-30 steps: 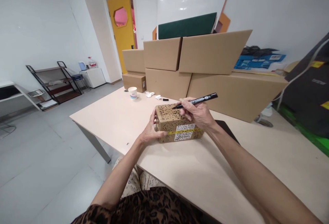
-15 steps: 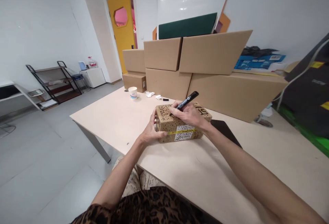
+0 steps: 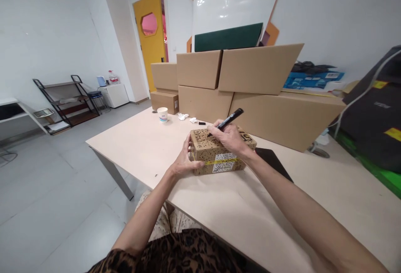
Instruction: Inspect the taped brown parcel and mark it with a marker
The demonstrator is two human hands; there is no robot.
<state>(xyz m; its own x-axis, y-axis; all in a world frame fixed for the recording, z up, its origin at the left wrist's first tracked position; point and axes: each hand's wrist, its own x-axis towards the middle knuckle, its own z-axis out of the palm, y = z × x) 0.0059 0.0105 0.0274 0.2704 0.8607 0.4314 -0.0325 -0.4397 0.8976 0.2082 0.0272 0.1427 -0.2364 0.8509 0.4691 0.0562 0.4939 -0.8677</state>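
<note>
The left hand (image 3: pixel 184 163) is bracing a small cardboard carton (image 3: pixel 205 155) at its left end, the fingers wrapping around that end and the thumb lying along the front face, so the grip is staying only as wide as the carton's corner. The carton is sitting flat on the pale table (image 3: pixel 131 137), near its front edge, and dense black dots are covering much of its top and front. A white label (image 3: pixel 224 163) is showing on the front face, with a strip of yellow tape (image 3: pixel 209 163) running across it. Above the carton's top, the right hand (image 3: pixel 231 136) is pinching a black marker pen (image 3: pixel 231 118) in a writing grip, fingers closed around the barrel. The pen is slanting, its tip pointing down at the dotted top and its back end rising toward the right; the view is not showing clearly whether the tip is touching. Behind the carton, a black pen cap (image 3: pixel 202 123) is lying near crumpled tissues (image 3: pixel 183 117), and a paper cup (image 3: pixel 162 115) is standing upright to their left. A dark flat object (image 3: pixel 273 163) is resting just right of the carton, partly hidden by the right forearm, while large cardboard boxes (image 3: pixel 200 69) are standing stacked along the far side.
</note>
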